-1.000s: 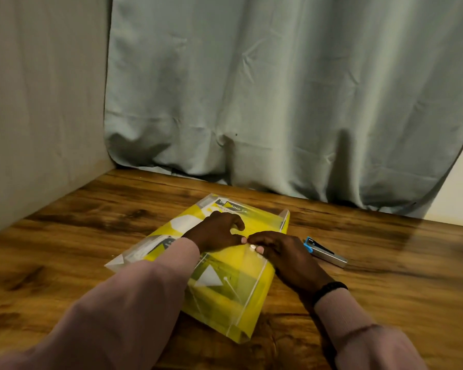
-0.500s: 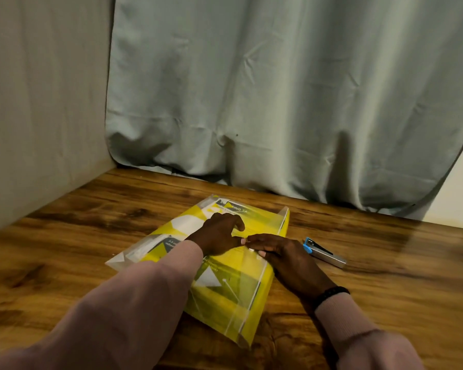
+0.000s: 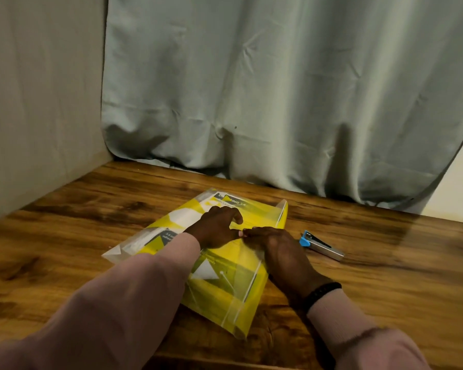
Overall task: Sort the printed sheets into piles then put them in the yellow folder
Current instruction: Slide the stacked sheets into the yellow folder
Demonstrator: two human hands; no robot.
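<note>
On the wooden bench (image 3: 64, 257), mid-frame: yellow folder (image 3: 225, 292), translucent plastic, lying flat and angled, far end toward the curtain (image 3: 278, 89), near corner toward the camera. Printed sheets (image 3: 182, 216) visible through the plastic, white triangles and dark label blocks, inside the folder. Left hand (image 3: 217, 227) resting on top of the folder, fingers curled, thumb tip pressed down near the middle of the folder. Right hand (image 3: 275, 247) also on the folder, just right of the left, fingertips bent down onto the plastic and meeting the left thumb tip; looks like a small pinch at the folder surface, cannot tell what exactly is held there. Both hands touching each other at the fingertips. Pale pink sleeves (image 3: 118, 303) on both arms, black wristband (image 3: 321, 291) on the right wrist. Stapler (image 3: 321, 245), silver with a blue end, on the bench just right of the folder, apart from the right hand. Grey-green curtain hanging behind the bench, beige wall (image 3: 38, 102) at left.
</note>
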